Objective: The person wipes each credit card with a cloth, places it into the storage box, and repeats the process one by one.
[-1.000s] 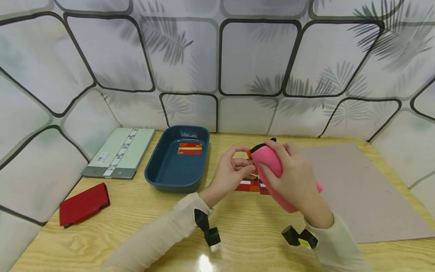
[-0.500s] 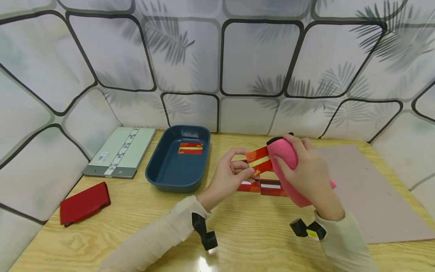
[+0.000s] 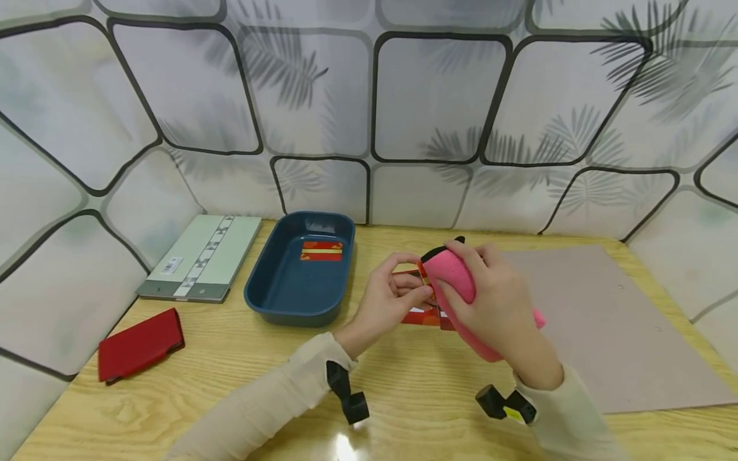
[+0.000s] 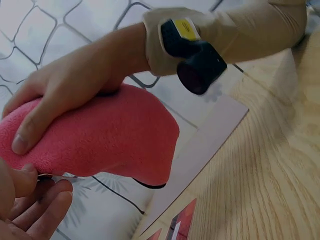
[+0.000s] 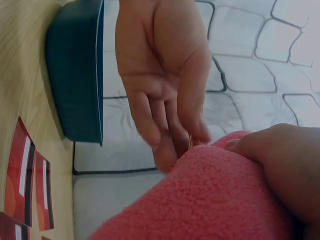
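My right hand (image 3: 498, 304) grips a folded pink fleecy cloth (image 3: 454, 276) with black edging, thumb pressed on its near side. My left hand (image 3: 389, 294) pinches the left end of a red and gold card (image 3: 424, 274) between thumb and fingers. Most of that card is hidden by the cloth, which is wrapped over it close to the left fingertips. In the left wrist view the cloth (image 4: 115, 132) bulges below the right hand (image 4: 75, 75). Under the hands, several red cards with white and dark stripes (image 5: 21, 175) lie on the table, partly covered in the head view.
A blue tray (image 3: 271, 312) with one red and gold card (image 3: 321, 251) inside stands left of the hands. Further left are a pale green folder (image 3: 193, 256) and a red wallet-like case (image 3: 141, 344). A greyish-pink board (image 3: 623, 333) lies at the right.
Half a second ago the cloth was farther right, with much of the held card showing; now it is back leftward over the card. The left hand has hardly moved.
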`<state>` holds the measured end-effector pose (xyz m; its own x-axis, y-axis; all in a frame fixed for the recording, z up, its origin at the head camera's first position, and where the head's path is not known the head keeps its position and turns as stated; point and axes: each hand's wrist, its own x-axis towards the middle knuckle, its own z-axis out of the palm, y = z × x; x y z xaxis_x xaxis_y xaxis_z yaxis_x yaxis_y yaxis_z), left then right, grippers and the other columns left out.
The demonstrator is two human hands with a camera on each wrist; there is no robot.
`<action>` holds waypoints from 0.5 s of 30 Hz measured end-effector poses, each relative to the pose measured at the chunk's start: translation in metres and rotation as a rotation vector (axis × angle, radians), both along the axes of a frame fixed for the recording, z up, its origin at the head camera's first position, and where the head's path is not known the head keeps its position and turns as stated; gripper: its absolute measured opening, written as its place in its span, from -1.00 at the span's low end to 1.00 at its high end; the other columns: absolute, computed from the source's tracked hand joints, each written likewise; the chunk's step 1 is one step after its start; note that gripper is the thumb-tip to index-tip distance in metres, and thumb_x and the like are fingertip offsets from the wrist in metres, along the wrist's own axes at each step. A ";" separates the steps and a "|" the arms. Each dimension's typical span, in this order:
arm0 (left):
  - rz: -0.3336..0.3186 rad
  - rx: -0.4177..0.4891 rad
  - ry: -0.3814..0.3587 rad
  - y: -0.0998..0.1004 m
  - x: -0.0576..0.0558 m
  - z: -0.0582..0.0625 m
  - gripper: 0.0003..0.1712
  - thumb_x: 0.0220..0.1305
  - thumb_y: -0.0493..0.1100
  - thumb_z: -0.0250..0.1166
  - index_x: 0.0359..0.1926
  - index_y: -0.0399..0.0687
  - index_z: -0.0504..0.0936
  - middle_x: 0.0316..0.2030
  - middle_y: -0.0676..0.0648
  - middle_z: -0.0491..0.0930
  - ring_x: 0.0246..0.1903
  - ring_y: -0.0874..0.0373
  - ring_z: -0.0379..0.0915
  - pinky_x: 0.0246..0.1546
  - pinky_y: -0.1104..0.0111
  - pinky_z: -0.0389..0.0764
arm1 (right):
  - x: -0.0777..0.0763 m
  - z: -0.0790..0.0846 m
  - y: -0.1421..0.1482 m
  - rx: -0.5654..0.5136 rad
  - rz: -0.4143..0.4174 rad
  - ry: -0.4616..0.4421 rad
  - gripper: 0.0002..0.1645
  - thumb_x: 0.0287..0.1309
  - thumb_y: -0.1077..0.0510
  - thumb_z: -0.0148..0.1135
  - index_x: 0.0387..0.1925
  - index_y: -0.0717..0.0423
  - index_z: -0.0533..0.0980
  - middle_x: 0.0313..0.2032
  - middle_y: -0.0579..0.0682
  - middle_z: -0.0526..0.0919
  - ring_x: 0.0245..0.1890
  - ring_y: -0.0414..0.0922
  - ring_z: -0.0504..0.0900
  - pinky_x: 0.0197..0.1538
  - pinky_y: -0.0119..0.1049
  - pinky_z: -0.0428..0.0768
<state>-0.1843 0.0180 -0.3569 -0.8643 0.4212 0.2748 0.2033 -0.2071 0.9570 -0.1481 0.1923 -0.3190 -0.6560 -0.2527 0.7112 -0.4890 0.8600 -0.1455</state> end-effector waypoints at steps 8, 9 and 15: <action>-0.014 0.009 0.021 0.001 -0.002 -0.003 -0.50 0.21 -0.51 0.21 0.16 -0.31 0.32 -0.25 -0.53 0.60 -0.39 -0.13 0.68 -0.25 0.14 0.73 | 0.003 0.001 -0.003 -0.021 0.015 -0.020 -0.32 -0.10 0.14 0.48 0.12 0.13 0.46 -0.25 0.24 0.52 -0.49 0.08 0.57 -0.55 -0.05 0.64; -0.011 0.008 0.020 0.001 -0.002 -0.003 -0.50 0.21 -0.52 0.21 0.16 -0.30 0.32 -0.26 -0.52 0.60 -0.40 -0.14 0.67 -0.26 0.15 0.73 | 0.002 0.001 -0.002 -0.024 0.013 -0.027 -0.32 -0.09 0.15 0.48 0.13 0.12 0.45 -0.25 0.24 0.52 -0.50 0.08 0.57 -0.55 -0.05 0.63; -0.011 0.020 -0.009 -0.001 0.001 -0.002 -0.50 0.21 -0.53 0.20 0.15 -0.29 0.33 -0.29 -0.52 0.59 -0.42 -0.15 0.68 -0.25 0.08 0.72 | -0.003 0.003 0.010 -0.053 -0.039 -0.047 -0.30 -0.08 0.16 0.47 0.16 0.09 0.43 -0.22 0.24 0.52 -0.49 0.13 0.57 -0.50 0.04 0.64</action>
